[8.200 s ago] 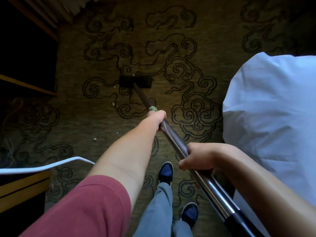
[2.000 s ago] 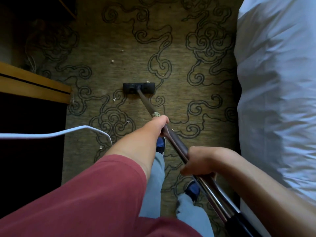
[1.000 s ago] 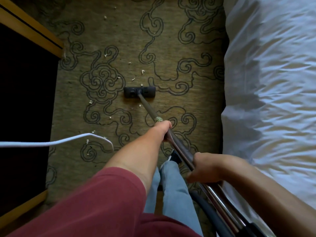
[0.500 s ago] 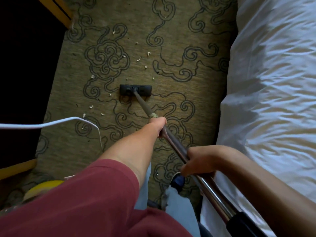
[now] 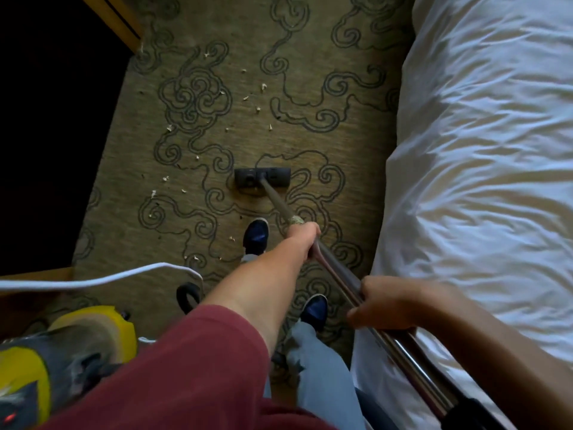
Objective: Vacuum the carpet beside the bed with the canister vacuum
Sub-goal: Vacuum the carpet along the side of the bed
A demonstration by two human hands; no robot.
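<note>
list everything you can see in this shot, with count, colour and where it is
carpet: one, olive with dark swirls, floor
floor head: one, black, mid carpet
wand: one, metal, floor head to lower right
crumbs: many, pale, ahead and left of floor head
bed: one, white sheet, right
canister vacuum: one, yellow and grey, lower left
cord: one, white, left
furniture: wood-edged, dark, left
shoes: two, dark blue
left hand: grips wand
right hand: grips wand

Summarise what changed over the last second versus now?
The black floor nozzle was drawn back toward the blue shoes, leaving the pale crumbs ahead of it. The yellow and grey canister vacuum has entered view at lower left. Unchanged: left hand and right hand keep their grip on the metal wand; white bedding at right.
</note>
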